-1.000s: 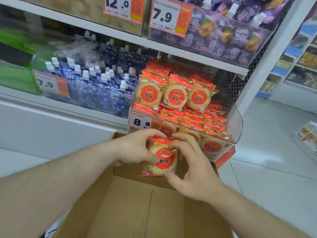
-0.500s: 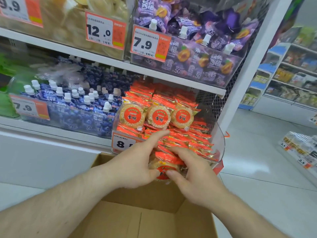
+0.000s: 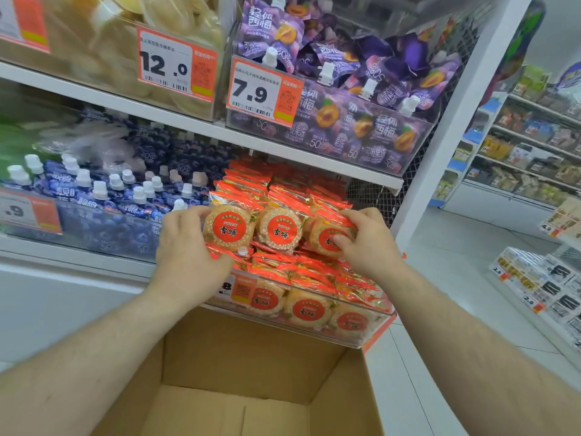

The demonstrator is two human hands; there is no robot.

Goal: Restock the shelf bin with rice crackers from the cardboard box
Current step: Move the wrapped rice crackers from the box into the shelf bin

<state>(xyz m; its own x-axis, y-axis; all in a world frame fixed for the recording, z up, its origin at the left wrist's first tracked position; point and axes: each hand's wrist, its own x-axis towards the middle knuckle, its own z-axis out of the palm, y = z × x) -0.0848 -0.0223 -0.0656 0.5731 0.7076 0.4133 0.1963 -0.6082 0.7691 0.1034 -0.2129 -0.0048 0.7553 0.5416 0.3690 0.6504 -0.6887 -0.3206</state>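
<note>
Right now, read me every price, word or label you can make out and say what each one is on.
"12.0": price tag on the pale snack bin.
"7.9": price tag on the purple pouch bin.
"雪饼": rice cracker packs.
"50%": purple pouches.
".9": partly cut-off tag on the blue pouch bin.
Fine print and barcodes: too small to read.

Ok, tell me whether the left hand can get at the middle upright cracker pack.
Probably yes. The left hand holds the neighbouring left pack; the middle pack stands right beside it with its face uncovered, and the right hand is on the far pack.

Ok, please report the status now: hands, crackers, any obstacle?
Left hand grips left upright cracker pack. Right hand grips right upright cracker pack. Bin full, box looks empty. No obstacle seen.
</note>
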